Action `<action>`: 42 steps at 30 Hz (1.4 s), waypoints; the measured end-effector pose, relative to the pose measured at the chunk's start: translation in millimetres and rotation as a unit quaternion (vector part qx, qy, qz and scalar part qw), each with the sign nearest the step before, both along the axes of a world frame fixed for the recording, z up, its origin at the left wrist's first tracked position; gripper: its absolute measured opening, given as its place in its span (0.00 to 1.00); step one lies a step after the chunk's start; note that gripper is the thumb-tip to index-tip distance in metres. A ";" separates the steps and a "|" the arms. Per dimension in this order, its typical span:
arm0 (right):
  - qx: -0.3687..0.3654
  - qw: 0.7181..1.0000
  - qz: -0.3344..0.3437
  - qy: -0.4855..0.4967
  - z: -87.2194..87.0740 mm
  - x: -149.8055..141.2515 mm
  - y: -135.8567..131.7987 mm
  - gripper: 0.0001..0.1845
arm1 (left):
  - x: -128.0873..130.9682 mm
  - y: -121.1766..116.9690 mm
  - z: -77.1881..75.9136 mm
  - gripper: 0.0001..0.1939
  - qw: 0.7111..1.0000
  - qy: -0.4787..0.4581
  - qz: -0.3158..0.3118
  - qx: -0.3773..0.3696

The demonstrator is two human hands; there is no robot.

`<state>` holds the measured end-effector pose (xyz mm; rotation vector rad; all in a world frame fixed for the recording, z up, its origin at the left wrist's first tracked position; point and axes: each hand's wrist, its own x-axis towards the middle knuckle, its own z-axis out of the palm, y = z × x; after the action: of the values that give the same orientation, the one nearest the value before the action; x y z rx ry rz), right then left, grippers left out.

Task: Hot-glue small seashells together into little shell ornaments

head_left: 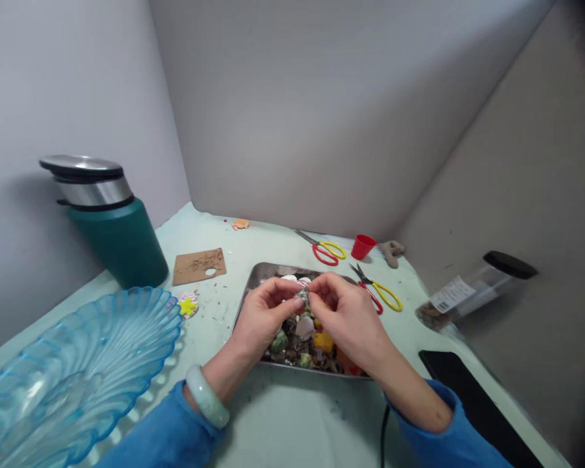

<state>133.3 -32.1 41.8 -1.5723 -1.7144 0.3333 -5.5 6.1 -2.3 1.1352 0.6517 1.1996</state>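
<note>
Both of my hands are raised over a metal tray [260, 272] filled with small mixed pieces in green, grey, yellow, brown and white. My left hand [272, 311] and my right hand [344, 313] meet near the tray's middle, thumbs and forefingers pinched. Between the fingertips is a small greyish-green piece [302, 294], mostly covered, so its kind cannot be made out. Below the hands, a yellow piece [324, 341] and a dark green round lump [279, 341] lie among the others in the tray.
On the left are a blue scalloped dish [141, 325], a green bottle [121, 240] and a brown card [182, 270] with dark crumbs. Behind the tray lie two scissors [325, 254] [387, 296] and a red cup [363, 247]. A clear jar [478, 292] and black slab [463, 390] are right.
</note>
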 end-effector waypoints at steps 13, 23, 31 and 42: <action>-0.004 1.000 0.023 -0.015 3.8 4.7 -1.2 0.07 | 0.4 -1.0 1.9 0.10 0.999 -0.014 -0.009 -0.039; 0.041 0.994 0.104 -0.009 8.4 15.9 -1.6 0.08 | -5.6 1.5 2.7 0.13 0.982 -0.103 -0.079 -0.137; 0.065 0.988 0.131 -0.041 1.1 8.4 -1.0 0.07 | -5.7 1.8 2.5 0.12 0.978 -0.105 -0.119 -0.139; 0.072 0.991 0.088 -0.077 -8.9 9.4 2.2 0.09 | -6.1 1.0 -0.2 0.15 0.984 -0.058 -0.114 -0.121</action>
<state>142.7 -29.9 32.9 -1.3752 -1.9570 0.1748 -11.6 7.1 -2.6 0.9029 0.5467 0.9556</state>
